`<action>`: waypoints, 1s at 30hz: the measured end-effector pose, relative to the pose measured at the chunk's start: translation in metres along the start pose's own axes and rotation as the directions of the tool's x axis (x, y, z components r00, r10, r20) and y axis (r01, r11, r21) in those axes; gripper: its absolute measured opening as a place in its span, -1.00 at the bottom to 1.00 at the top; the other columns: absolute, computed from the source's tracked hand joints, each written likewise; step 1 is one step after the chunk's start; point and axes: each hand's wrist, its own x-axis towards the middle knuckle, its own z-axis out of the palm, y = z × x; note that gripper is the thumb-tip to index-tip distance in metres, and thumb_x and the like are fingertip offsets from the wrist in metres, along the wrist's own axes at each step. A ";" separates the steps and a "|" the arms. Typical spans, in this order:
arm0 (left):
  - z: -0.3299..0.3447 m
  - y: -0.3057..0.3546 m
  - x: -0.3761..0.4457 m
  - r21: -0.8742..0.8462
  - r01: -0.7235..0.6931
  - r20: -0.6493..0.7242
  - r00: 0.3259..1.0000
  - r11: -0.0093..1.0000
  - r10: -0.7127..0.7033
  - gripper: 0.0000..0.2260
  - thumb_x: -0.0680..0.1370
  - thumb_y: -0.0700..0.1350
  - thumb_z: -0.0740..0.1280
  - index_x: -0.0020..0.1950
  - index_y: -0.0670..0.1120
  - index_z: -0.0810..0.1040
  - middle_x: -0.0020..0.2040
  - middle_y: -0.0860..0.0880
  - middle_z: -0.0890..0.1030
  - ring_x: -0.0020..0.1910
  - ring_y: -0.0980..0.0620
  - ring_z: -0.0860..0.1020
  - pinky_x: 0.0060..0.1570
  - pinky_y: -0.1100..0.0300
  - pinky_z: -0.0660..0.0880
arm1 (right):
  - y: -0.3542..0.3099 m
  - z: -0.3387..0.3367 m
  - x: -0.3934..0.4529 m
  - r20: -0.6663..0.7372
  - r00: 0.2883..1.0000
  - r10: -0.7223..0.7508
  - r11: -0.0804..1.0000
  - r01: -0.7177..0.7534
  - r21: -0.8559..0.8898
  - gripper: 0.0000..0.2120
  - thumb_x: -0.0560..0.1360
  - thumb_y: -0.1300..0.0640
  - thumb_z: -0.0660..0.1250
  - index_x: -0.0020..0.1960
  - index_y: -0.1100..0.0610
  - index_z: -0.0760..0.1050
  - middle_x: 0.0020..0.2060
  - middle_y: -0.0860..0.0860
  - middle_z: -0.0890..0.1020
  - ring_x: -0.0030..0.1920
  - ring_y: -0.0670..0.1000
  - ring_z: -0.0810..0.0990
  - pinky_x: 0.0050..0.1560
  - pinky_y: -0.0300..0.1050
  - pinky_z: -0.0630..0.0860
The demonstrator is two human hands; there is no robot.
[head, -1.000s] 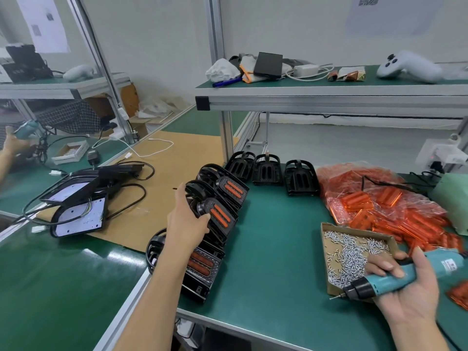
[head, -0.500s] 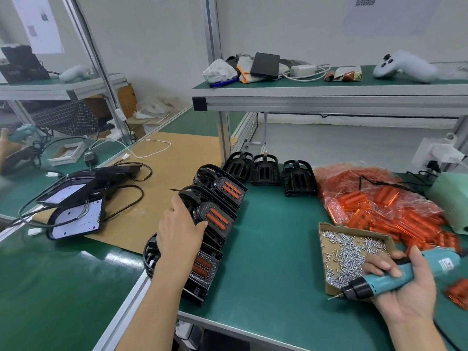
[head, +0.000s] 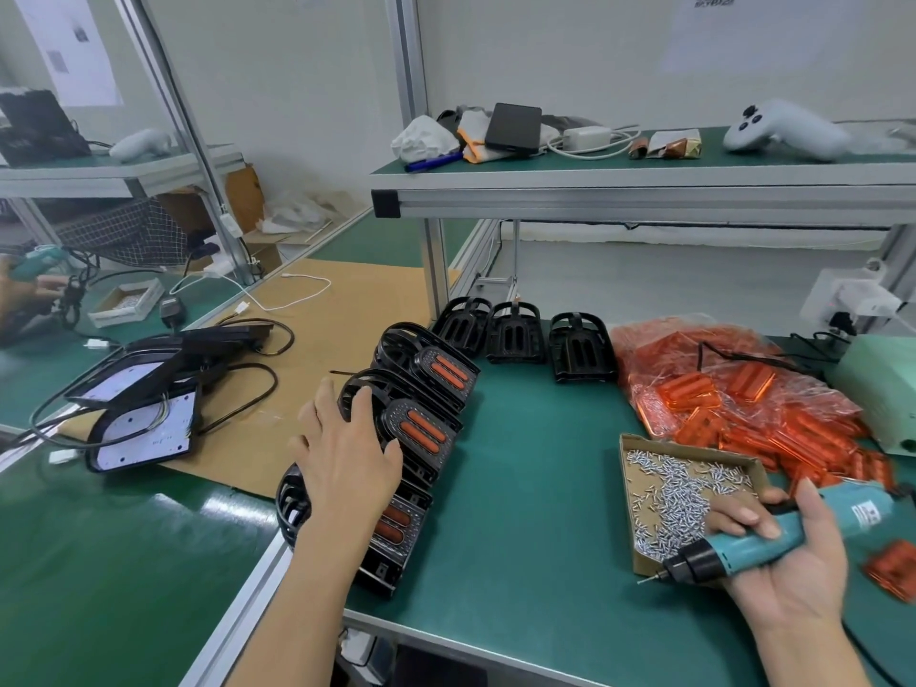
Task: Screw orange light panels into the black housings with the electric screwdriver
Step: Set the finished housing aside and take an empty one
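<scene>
Three finished housings (head: 421, 423) with orange panels stacked at left tabletop (head: 520, 513) edge; left hand (head: 347, 468) rests on them, fingers spread wide. Right hand (head: 788, 562) fingers curled round teal screwdriver (head: 773, 538); white label unreadable. Screw box (head: 689, 498) beside it.

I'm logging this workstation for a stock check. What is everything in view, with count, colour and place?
finished housings: three, black with orange panels, stacked at the bench's left edge
empty housings: three, black, in a row at the back
bag of light panels: one, orange, back right
screw tray: one, brown cardboard, silver screws inside, front right
loose light panel: one, orange, right edge
green box: one, pale green, far right
mirror assemblies: black, wired, count unclear, left on cardboard
controller: one, white, upper shelf
left hand: resting on the stack
right hand: gripping the teal electric screwdriver
</scene>
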 end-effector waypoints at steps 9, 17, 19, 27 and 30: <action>-0.003 0.008 -0.005 -0.129 -0.025 -0.095 0.995 0.991 0.013 -0.50 0.45 0.16 0.45 0.34 0.03 0.48 0.53 -0.17 0.23 0.51 -0.21 0.14 0.37 -0.22 0.19 | 0.004 0.002 0.003 -0.028 1.000 0.013 1.000 -0.013 0.026 -0.70 0.60 -0.16 0.32 -0.22 -0.03 0.42 -0.50 -0.16 0.29 -0.36 -0.17 0.35 -0.34 -0.35 0.37; 0.003 0.088 0.012 -0.475 -0.371 -0.153 0.928 0.798 0.340 -0.65 0.55 0.06 0.39 0.30 -0.03 0.57 0.30 0.01 0.51 0.35 0.00 0.38 0.36 0.11 0.29 | 0.005 -0.002 0.008 -0.058 0.998 0.032 0.999 -0.029 0.042 -0.68 0.61 -0.17 0.32 -0.23 -0.02 0.44 -0.49 -0.16 0.30 -0.36 -0.17 0.36 -0.33 -0.35 0.38; 0.016 0.120 0.018 -0.518 -0.426 -0.057 0.882 0.742 0.467 -0.66 0.59 0.04 0.35 0.33 -0.04 0.55 0.29 0.02 0.51 0.32 0.03 0.44 0.36 0.16 0.34 | 0.006 -0.002 0.010 -0.047 0.999 0.024 0.999 -0.023 0.029 -0.67 0.60 -0.17 0.32 -0.24 -0.01 0.44 -0.49 -0.15 0.30 -0.35 -0.17 0.37 -0.33 -0.35 0.38; 0.086 0.230 0.063 -0.336 -0.516 0.367 0.699 0.788 0.614 -0.49 0.63 -0.01 0.31 0.57 0.00 0.31 0.53 -0.13 0.23 0.45 -0.20 0.33 0.31 -0.15 0.46 | -0.005 -0.012 0.008 0.016 0.999 0.051 0.999 -0.051 -0.021 -0.63 0.29 -0.14 0.59 -0.25 0.01 0.45 -0.51 -0.13 0.30 -0.39 -0.15 0.38 -0.38 -0.33 0.40; 0.104 0.251 0.079 -0.236 -0.571 0.403 0.679 0.786 0.614 -0.42 0.62 -0.02 0.31 0.61 0.05 0.18 0.58 -0.20 0.10 0.48 -0.27 0.23 0.32 -0.17 0.44 | -0.010 -0.011 0.008 0.016 0.997 0.082 0.997 -0.082 -0.018 -0.64 0.27 -0.13 0.58 -0.26 0.03 0.45 -0.53 -0.12 0.29 -0.42 -0.14 0.38 -0.41 -0.31 0.40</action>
